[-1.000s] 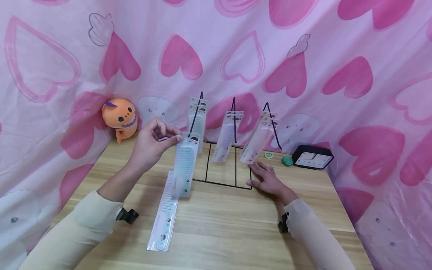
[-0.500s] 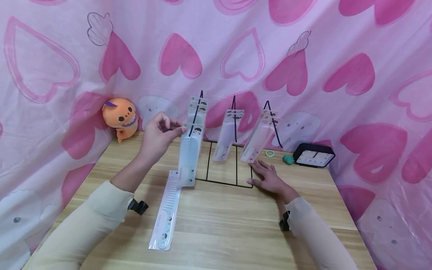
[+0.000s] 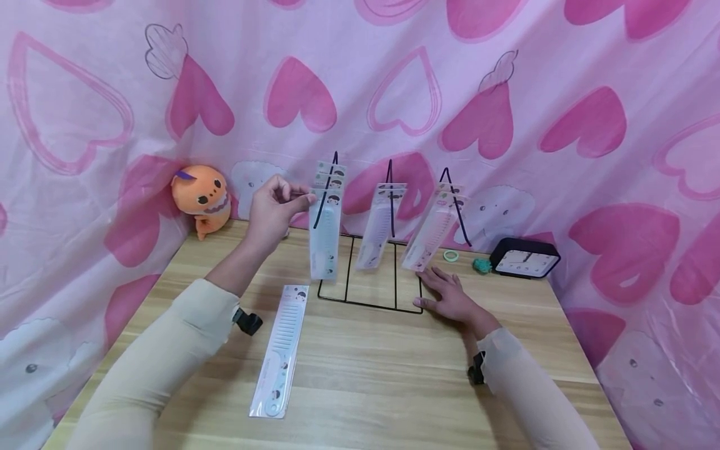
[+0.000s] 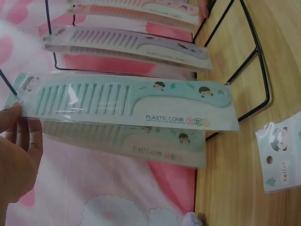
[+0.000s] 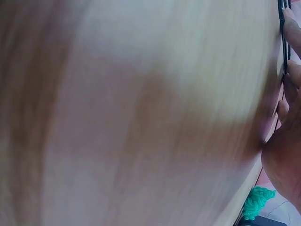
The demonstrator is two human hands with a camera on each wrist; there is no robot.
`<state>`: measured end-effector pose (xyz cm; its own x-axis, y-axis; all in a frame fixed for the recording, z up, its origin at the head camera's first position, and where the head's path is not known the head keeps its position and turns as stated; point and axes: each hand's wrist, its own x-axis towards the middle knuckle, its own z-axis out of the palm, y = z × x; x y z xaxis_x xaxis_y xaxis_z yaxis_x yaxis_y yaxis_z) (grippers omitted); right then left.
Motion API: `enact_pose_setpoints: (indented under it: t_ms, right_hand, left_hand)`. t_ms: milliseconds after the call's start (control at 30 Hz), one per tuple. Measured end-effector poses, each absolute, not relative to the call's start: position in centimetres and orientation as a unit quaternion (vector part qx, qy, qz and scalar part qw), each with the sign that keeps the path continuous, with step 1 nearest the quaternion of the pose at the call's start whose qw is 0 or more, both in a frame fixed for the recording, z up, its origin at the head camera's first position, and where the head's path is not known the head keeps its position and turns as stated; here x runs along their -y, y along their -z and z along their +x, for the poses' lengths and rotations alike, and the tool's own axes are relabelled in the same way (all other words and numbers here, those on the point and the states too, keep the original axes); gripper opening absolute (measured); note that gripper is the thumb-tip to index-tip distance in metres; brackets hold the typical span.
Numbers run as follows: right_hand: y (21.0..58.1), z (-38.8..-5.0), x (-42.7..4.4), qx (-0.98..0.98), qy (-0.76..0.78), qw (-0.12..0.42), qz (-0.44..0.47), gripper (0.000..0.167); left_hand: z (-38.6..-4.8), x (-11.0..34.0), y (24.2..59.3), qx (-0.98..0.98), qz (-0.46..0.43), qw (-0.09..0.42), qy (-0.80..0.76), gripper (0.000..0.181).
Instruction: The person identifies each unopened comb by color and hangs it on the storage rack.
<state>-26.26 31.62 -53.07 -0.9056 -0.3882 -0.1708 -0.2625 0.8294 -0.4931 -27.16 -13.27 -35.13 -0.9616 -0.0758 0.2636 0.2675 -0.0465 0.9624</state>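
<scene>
My left hand (image 3: 272, 209) pinches the top corner of a packaged light-green plastic comb (image 4: 131, 101). That comb hangs on the left prong of a black wire rack (image 3: 371, 305), in front of more green packaged combs (image 4: 155, 148). Packaged purple combs (image 3: 380, 228) hang from the middle prong and pink ones (image 3: 433, 231) from the right prong. Flat on the table at the rack's base rests my right hand (image 3: 450, 300), fingers extended and touching the wire. Another packaged comb (image 3: 281, 356) lies on the table, nearer to me than the rack.
An orange plush toy (image 3: 202, 197) sits at the back left of the wooden table (image 3: 405, 381). To the right of the rack are a pale green ring (image 3: 451, 255), a teal scrunched item (image 3: 482, 265) and a black clock (image 3: 525, 257). A pink heart-patterned curtain (image 3: 349, 75) hangs behind.
My left hand has moved up, away from me and slightly right, sliding the green comb back along the left prong toward the others. My right hand has stayed on the rack base.
</scene>
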Motion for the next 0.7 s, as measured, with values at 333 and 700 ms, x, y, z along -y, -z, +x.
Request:
enact_pose_setpoints:
  t_ms: [333, 700]
  right_hand:
    - [52.9, -26.4, -31.7, -0.946, 0.240, 0.136, -0.171, 0.092]
    - [52.8, -26.1, -31.5, -0.946, 0.241, 0.136, -0.171, 0.090]
  left_hand:
    - [-29.2, 12.6, 35.3, 0.645, -0.084, 0.143, 0.746, 0.045]
    - [-29.5, 12.7, 35.4, 0.639, -0.090, 0.146, 0.750, 0.037]
